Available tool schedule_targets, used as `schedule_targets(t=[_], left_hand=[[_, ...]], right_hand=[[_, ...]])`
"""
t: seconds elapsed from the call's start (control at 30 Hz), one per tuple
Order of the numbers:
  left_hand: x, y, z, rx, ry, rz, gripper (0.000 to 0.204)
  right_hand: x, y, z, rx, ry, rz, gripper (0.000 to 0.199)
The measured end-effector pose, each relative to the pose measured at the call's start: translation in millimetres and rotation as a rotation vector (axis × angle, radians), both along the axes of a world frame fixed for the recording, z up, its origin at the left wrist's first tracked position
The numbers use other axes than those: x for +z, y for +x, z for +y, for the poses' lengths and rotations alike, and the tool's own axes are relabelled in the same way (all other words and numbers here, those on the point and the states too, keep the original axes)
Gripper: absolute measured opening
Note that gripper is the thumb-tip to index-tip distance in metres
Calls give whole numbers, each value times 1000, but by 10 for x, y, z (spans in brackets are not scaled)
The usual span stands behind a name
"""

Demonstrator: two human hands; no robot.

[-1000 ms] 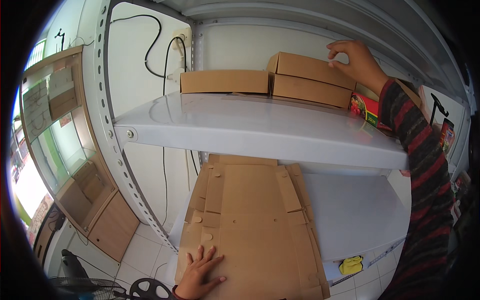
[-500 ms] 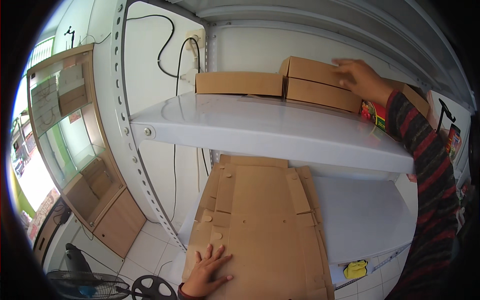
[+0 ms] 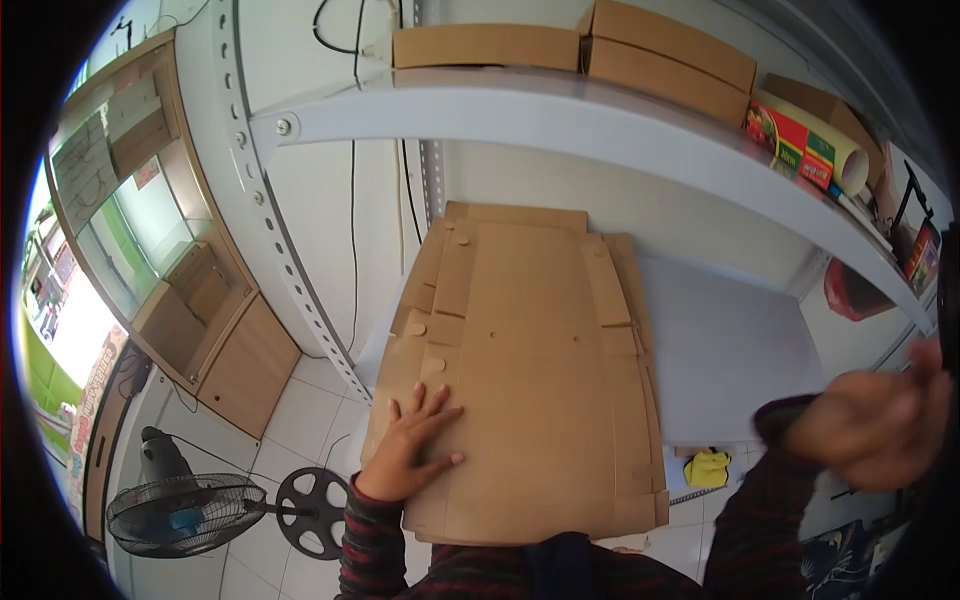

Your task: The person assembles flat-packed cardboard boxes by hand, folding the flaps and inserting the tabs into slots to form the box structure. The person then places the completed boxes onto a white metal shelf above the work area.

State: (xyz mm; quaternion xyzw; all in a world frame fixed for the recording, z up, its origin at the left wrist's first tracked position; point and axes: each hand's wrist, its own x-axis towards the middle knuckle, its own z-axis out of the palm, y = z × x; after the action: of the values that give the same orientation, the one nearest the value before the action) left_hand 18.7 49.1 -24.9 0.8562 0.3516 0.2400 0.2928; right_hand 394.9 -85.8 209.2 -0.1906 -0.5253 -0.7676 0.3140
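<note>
A stack of flattened cardboard boxes [image 3: 530,400], with slots and folded flaps along its sides, lies in front of me on the lower shelf. My left hand [image 3: 412,445] rests flat on its left part, fingers spread, holding nothing. Off to the right, past the stack's edge, my right hand [image 3: 875,425] is raised in the air and smeared by motion, so its fingers cannot be read. On the upper shelf stand a low folded cardboard box [image 3: 487,46] and, to its right, two stacked cardboard boxes [image 3: 670,60].
The upper shelf's white front edge [image 3: 560,115] curves across above the stack. Red and green packages [image 3: 790,140] and a pale roll [image 3: 835,150] sit at its right end. A black fan [image 3: 185,515] and a glass cabinet [image 3: 160,220] stand left. A yellow cloth [image 3: 707,467] lies low right.
My right hand has left the stacked boxes on the upper shelf and swung down to the right. My left hand stays on the cardboard. The view has tilted downward.
</note>
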Motion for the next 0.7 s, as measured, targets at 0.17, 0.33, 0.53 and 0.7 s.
schedule_targets(t=[0.17, 0.33, 0.53, 0.7], left_hand=[[-92, -94, -36, 224, -9, -253, 66], [-61, 93, -196, 541, 284, -70, 50], [272, -118, -452, 452, 131, 31, 21], [36, -265, -471, 450, 31, 21, 40]], right_hand=[[-1234, -495, 345, 172, -855, 761, 20], [-1944, -362, 226, 70, -1310, 1253, 18], [-2400, -303, -103, 86, -1263, 1483, 33], [-2500, -253, -371, 564, -1624, 1947, 69]])
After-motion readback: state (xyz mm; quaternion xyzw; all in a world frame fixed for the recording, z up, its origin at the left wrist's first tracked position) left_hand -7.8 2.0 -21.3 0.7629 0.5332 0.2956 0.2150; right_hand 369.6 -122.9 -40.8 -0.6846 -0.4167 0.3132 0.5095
